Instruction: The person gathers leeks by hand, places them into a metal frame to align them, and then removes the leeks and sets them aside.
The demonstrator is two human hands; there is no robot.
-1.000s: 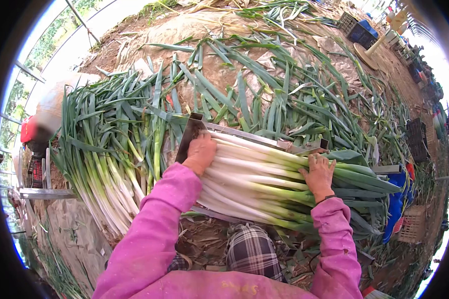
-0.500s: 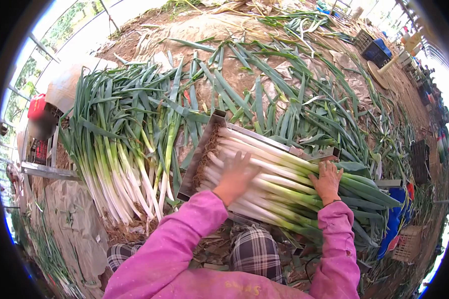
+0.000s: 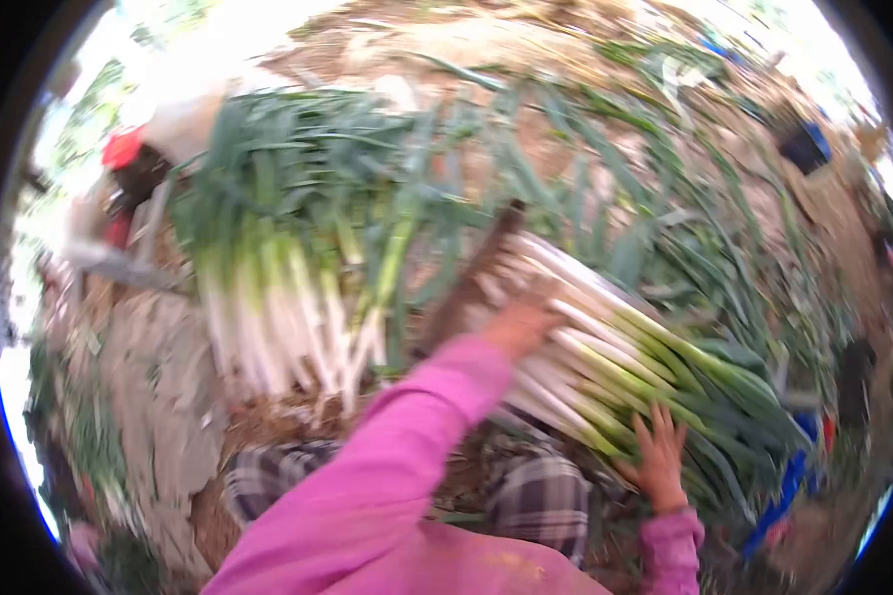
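The left hand [image 3: 522, 327] was laid on the white ends of the bundle of leeks [image 3: 615, 362], a little right of the frame's centre. Because of blur, it could not be told whether its fingers were curled or flat. The right hand [image 3: 659, 460] was seen in the lower right, fingers spread wide and set against the lower edge of the bundle where the stalks turned green; nothing was pinched.

The bundle was laid slantwise, white ends toward the centre and green tops toward the lower right. Its white ends were butted against the dark end wall of a metal tray [image 3: 463, 290], whose edge ran up toward the centre top.

Just left of the tray, a second pile of leeks [image 3: 288, 258] was spread with its roots toward the bottom of the frame; only a narrow strip was left between pile and tray. Plaid trousers [image 3: 546, 496] were seen close under the bundle's lower edge.

Above and to the right, loose green leaves [image 3: 665, 188] were scattered over bare soil. A blue crate [image 3: 807, 147] was seen well apart at the upper right.
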